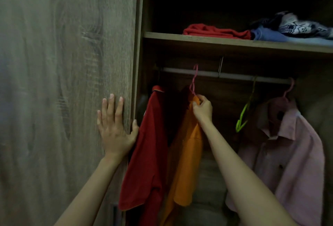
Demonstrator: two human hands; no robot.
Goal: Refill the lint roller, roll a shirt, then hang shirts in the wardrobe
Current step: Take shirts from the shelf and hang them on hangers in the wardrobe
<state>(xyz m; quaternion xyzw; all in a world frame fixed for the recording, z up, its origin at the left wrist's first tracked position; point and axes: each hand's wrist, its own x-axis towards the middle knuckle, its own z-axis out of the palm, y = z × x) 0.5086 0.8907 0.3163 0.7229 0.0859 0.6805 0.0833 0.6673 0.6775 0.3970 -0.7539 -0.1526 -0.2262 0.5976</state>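
R hand (202, 107) had the orange shirt (185, 162) up at the rail (234, 76), inside the wardrobe.

My R fingers were curled tight, pinching the neck of the pink hanger (194, 79) right at the shirt's collar, w/ the hook up over the rail. L hand (115, 128) lay flat on the wardrobe door (63, 81), fingers straight and spread, thumb round the door's edge, holding nothing. The orange shirt hung between my two arms, touching the red shirt (147, 153) to its left. Further right an empty green hanger (245, 115) dangled from the rail, then a pink shirt (288, 153) at the far end. Above, the shelf (216, 42) held folded clothes: red, blue, and a patterned piece on top.
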